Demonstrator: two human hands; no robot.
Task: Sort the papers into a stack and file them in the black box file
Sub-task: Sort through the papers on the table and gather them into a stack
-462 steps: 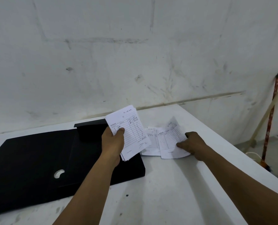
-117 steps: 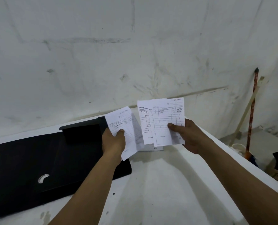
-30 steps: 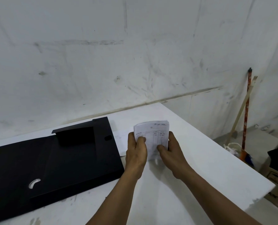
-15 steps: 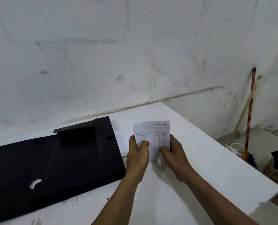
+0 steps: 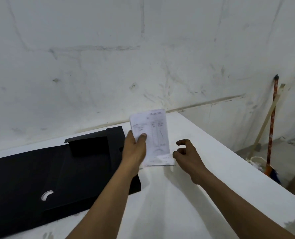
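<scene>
Holding the papers (image 5: pixel 154 131) upright above the table (image 5: pixel 174 207) in my left hand (image 5: pixel 134 151), thumb pinching them at the front, I have my right hand (image 5: pixel 188 157) just beside them, fingers loosely curled around nothing, and the box file (image 5: pixel 39 169) lies open on my left.

One black box file (image 5: pixel 48 169) lies on one counter (image 5: pixel 195 213). At and beyond the file's right end there are two hands, the left hand (image 5: pixel 134 152) and the right hand (image 5: pixel 186 156), one stack of papers (image 5: pixel 153 131) whose sheets are too blurred to count, and one loose sheet (image 5: pixel 162 161). Far right of the file, off the counter, two long things lean on the wall: one red pole (image 5: pixel 271 135) and one wooden stick (image 5: pixel 260 134).
</scene>
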